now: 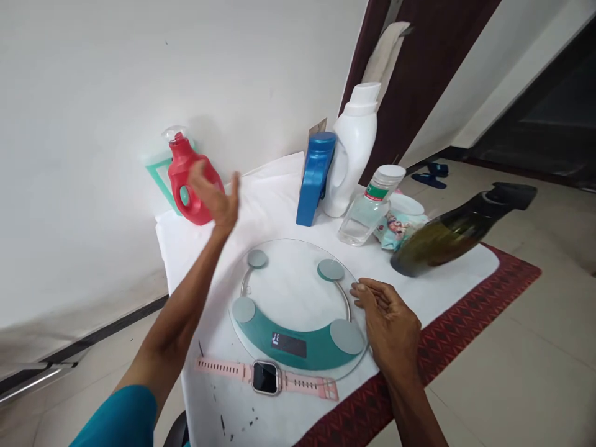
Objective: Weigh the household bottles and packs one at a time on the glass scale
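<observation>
A round glass bathroom scale (298, 351) with a green band and a lit display lies on the white-covered table. At its right rim is my right hand (391, 320), fingers curled and fingertips pinched at the glass edge. My left hand (218, 202) is raised, slightly blurred, with thumb and fingers apart and nothing in it. Behind it stands a red jug-style bottle (193, 164) with a handle, partly covered by the hand. Along the scale's near edge stretches a smartwatch (266, 377) with a pink strap, face up.
At the back stand a blue bottle (316, 180) and a tall white bottle (351, 155). Nearby are a clear bottle (365, 214) with a white lid, a printed packet (395, 226) and a dark green bottle (447, 236), tilted in view. A red patterned cloth (465, 316) borders the right edge.
</observation>
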Available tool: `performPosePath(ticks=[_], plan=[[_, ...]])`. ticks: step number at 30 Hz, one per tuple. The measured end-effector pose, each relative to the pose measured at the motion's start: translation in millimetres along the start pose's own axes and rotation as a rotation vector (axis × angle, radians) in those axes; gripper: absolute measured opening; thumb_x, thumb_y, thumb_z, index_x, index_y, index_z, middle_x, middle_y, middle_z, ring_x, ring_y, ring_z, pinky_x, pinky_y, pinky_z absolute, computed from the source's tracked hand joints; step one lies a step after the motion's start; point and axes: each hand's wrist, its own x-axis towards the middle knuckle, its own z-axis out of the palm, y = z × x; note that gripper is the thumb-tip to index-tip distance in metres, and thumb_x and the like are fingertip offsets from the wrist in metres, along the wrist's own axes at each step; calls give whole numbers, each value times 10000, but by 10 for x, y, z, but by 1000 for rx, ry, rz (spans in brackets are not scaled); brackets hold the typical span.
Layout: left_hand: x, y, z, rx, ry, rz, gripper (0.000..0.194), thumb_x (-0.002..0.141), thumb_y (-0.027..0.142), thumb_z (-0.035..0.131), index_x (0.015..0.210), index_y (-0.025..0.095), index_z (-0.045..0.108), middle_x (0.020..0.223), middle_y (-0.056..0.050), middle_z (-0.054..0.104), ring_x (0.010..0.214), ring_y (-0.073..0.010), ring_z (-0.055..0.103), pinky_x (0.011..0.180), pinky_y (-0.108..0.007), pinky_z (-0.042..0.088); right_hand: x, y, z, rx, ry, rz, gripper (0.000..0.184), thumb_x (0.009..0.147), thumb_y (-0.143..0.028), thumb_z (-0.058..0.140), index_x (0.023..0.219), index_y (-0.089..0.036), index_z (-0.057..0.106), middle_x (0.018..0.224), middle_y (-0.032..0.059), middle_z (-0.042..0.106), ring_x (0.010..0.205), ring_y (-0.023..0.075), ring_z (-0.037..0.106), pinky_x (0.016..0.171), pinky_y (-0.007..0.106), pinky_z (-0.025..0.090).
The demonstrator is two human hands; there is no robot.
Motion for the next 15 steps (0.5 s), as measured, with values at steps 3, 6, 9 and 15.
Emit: performPosePath(ticks=[3,6,9,15], plan=[[384,-448,-515,136,206,-125,769,1027,413,893,1611,161,461,1752,-247,488,1722,-343,433,1464,-579,331,-3,15,13,8,11,-8,546,795,-742,794,1044,-256,806,989,122,893,970,365,877,932,531,689],[517,-771,-712,102,73,-421,465,1056,418,849,1381,206,592,1477,-166,691,1422,-304,676,1278,-501,536,-2,42,14,-14,13,-13,535,813,-733,804,1052,-254,811,1013,121,899,960,349,873,923,513,677],[535,-956,-701,26,-3,-535,393,1019,522,876,995,230,613,972,-32,695,938,-225,690,905,-365,604,8,72,9,-33,24,-19,523,845,-718,810,1080,-251,819,1022,120,904,933,329,867,909,496,669],[470,-921,-635,-208,-81,-546,586,882,498,929,639,254,455,603,50,414,597,-120,367,561,-294,325,27,111,26,-17,49,-53,482,865,-690,831,1049,-244,815,988,114,900,922,319,872,842,458,683]])
